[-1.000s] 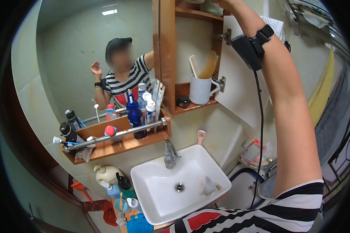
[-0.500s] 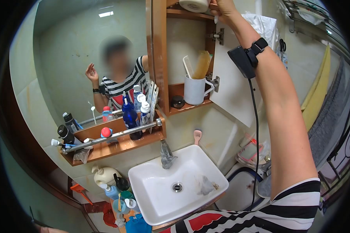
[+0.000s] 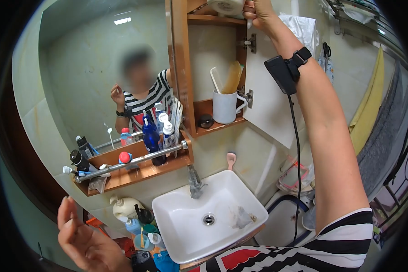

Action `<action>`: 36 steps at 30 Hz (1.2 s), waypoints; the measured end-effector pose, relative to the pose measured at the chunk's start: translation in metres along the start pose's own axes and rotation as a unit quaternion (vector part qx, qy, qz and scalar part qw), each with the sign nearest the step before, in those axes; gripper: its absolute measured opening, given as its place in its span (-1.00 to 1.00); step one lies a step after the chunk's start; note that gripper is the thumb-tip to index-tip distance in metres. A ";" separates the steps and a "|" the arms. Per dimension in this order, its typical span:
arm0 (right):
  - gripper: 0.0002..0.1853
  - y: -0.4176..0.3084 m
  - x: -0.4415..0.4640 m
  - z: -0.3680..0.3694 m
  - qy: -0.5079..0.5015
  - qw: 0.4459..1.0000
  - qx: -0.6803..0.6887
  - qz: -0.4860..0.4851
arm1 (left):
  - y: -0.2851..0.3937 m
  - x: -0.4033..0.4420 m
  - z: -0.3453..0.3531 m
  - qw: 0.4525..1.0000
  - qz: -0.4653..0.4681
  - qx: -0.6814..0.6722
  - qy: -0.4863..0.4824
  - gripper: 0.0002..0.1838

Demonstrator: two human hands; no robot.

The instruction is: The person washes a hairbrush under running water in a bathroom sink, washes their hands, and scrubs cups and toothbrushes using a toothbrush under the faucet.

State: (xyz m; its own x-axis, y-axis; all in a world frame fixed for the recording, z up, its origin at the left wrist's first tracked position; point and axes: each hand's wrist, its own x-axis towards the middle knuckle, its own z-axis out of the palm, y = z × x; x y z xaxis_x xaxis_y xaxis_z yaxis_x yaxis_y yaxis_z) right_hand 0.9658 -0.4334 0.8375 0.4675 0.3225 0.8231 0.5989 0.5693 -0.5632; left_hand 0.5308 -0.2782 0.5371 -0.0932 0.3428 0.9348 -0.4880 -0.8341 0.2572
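At the top edge, my right hand has its fingers closed round the handle side of a white cup, whose underside shows above the cabinet's upper shelf. My left hand is raised at the lower left, palm partly showing, fingers loosely curled and apart with nothing in them. Below, in the open cabinet, a white mug holds a white comb and a yellowish comb-like item. A small dark round jar stands beside the mug.
The cabinet door hangs open to the right. Under the mirror is a wooden rack with bottles and tubes. A white sink lies below, with several bottles left of it. Towels hang at the right.
My left hand has come up into view at the lower left. My right hand and the white cup have come lower into view at the top, and the view has shifted slightly.
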 end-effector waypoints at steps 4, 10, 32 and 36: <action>-0.66 -0.003 -0.021 0.014 -0.041 0.997 -0.008 -0.070 | -0.006 -0.013 0.035 0.993 -0.095 -0.063 -0.021 -0.53; -0.67 0.008 -0.020 0.026 0.051 0.992 -0.075 -0.088 | -0.019 -0.014 0.079 0.967 -0.219 -0.039 -0.123 -0.65; -0.21 0.066 -0.315 0.063 0.005 0.999 -0.019 0.033 | -0.069 -0.107 0.091 0.648 -0.609 -0.330 -0.318 -0.24; 0.03 0.130 -0.432 0.054 -0.080 0.987 -0.117 0.081 | -0.088 -0.157 0.095 0.455 -0.672 -0.503 -0.299 0.03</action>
State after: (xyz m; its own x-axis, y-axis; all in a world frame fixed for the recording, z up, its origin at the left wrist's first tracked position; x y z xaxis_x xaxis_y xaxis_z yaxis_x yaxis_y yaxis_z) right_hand 0.8066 -0.4584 0.4125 0.4716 0.5209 0.7115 0.6671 0.3169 -0.6742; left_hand 0.6711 -0.2999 0.3912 0.9810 -0.1785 0.0758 0.0664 0.6765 0.7334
